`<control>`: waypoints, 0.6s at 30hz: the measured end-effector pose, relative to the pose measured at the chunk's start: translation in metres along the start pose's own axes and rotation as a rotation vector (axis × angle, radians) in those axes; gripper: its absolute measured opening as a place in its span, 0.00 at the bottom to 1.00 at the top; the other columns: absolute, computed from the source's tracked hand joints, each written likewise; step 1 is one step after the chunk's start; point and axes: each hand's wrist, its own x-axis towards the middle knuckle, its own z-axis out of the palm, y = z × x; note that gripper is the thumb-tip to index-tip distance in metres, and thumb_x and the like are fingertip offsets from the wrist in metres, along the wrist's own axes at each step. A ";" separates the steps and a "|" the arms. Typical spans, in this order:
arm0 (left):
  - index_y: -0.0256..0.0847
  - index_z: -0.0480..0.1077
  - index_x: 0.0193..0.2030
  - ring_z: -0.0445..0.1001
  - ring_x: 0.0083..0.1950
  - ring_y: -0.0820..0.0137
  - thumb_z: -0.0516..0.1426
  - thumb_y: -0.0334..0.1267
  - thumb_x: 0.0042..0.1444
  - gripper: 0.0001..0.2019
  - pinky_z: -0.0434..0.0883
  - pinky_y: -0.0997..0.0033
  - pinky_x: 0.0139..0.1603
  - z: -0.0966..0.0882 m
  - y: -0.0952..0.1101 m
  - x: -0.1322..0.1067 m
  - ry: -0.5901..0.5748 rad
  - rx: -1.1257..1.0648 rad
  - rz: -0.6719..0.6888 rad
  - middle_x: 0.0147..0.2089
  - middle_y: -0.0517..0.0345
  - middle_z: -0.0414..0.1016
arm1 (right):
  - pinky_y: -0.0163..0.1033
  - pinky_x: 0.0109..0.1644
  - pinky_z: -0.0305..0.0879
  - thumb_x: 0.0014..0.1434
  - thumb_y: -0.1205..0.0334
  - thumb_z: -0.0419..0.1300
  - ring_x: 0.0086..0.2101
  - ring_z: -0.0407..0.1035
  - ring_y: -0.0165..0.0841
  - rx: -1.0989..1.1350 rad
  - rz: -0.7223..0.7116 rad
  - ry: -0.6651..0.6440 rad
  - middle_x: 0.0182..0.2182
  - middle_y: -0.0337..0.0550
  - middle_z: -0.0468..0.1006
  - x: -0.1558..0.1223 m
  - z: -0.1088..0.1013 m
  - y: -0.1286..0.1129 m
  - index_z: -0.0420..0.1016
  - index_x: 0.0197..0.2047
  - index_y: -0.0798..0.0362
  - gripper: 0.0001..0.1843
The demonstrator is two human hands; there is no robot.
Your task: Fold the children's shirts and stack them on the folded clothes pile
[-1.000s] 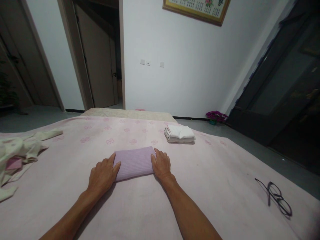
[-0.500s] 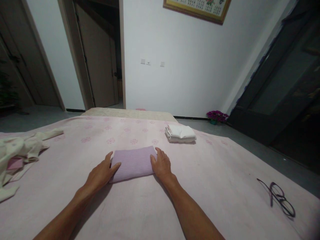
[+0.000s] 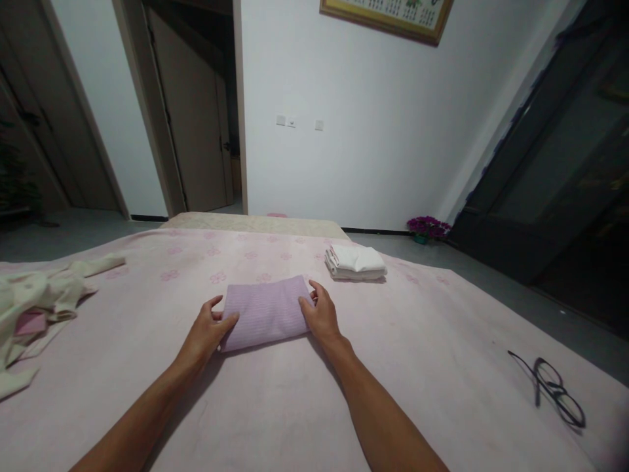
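A folded purple cloth [image 3: 265, 311] lies in the middle of the pink flowered bedspread [image 3: 403, 341]. My left hand [image 3: 207, 330] grips its left end, thumb on top and fingers curled round the edge. My right hand [image 3: 323, 314] holds the right end the same way. A dark shadow shows under the cloth's near edge; whether it is lifted off the spread I cannot tell.
A folded white stack [image 3: 354, 261] sits beyond the cloth to the right. Loose cream and pink garments [image 3: 37, 295] lie at the left edge. Black glasses [image 3: 557, 393] rest on the spread at the right. An open doorway [image 3: 196, 111] is behind.
Both hands have shifted the purple cloth a little farther away, and their fingers have closed round its ends from lying flat beside it.
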 end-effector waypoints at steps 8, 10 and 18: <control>0.40 0.56 0.72 0.82 0.45 0.57 0.70 0.32 0.47 0.46 0.78 0.64 0.40 -0.001 -0.001 -0.001 -0.024 -0.289 -0.253 0.52 0.37 0.79 | 0.49 0.58 0.64 0.61 0.60 0.56 0.48 0.70 0.42 -0.103 -0.101 0.028 0.48 0.52 0.77 0.001 -0.015 -0.001 0.76 0.54 0.55 0.20; 0.37 0.54 0.73 0.82 0.41 0.60 0.68 0.29 0.50 0.45 0.78 0.66 0.38 0.002 0.001 -0.004 -0.040 -0.362 -0.275 0.51 0.37 0.79 | 0.48 0.57 0.64 0.61 0.61 0.54 0.46 0.70 0.40 -0.073 -0.155 0.056 0.47 0.50 0.77 0.002 -0.021 -0.017 0.76 0.52 0.53 0.18; 0.36 0.63 0.66 0.78 0.29 0.69 0.58 0.25 0.55 0.30 0.74 0.74 0.25 0.019 0.014 -0.031 -0.054 -0.473 -0.294 0.45 0.44 0.79 | 0.38 0.32 0.69 0.56 0.53 0.65 0.31 0.73 0.34 0.790 0.640 -0.386 0.36 0.44 0.77 -0.069 -0.028 -0.064 0.73 0.46 0.53 0.17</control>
